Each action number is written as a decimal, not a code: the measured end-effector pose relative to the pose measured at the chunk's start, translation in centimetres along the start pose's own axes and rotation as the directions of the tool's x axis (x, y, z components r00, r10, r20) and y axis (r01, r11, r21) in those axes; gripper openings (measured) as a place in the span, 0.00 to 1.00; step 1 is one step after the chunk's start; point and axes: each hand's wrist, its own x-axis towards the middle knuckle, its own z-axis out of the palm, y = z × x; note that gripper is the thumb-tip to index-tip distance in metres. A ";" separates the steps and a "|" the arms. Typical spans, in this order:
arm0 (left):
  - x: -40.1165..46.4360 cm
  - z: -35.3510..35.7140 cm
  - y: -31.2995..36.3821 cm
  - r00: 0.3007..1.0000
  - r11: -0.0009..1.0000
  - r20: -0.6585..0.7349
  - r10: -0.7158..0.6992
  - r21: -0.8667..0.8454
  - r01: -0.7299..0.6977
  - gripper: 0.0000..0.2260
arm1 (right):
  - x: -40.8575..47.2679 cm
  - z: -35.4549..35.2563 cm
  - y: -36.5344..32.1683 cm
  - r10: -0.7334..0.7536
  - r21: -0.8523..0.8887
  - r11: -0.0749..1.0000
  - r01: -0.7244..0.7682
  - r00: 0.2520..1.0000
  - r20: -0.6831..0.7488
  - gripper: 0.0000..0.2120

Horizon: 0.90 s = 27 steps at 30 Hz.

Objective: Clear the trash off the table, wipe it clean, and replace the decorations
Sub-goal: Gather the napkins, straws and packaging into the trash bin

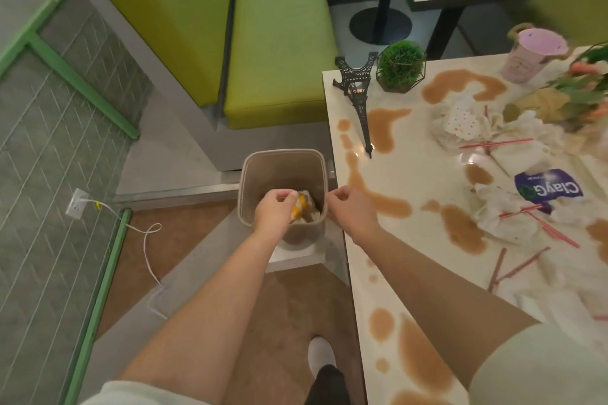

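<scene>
Both hands over trash bin [283, 168] beside counter [411, 174]: left hand [274, 209] pinching yellow-white wrapper [301, 207] above bin, right hand [350, 210] loosely curled, holding nothing; crumpled napkins [460, 122], red straws [495, 143] on stained counter

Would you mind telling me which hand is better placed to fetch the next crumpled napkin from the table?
Right hand: empty beside the table, nearer the napkin. Left hand is over the bin.
</scene>
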 end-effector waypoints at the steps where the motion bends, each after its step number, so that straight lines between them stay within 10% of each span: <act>1: -0.7 0.5 0.3 1.000 1.000 0.013 0.009 0.004 -0.009 0.11 | -0.5 -0.9 0.4 0.010 0.023 1.000 -0.009 1.000 -0.019 0.08; 19: -18.2 15.8 3.3 0.938 0.987 0.315 0.146 0.024 -0.162 0.09 | -12.7 -17.6 13.4 0.090 0.060 0.995 -0.076 0.957 -0.274 0.09; 27: -22.8 20.7 3.0 0.885 0.966 0.445 0.136 0.138 -0.217 0.09 | -15.7 -23.0 20.1 0.036 -0.226 0.964 -0.139 0.913 -0.407 0.12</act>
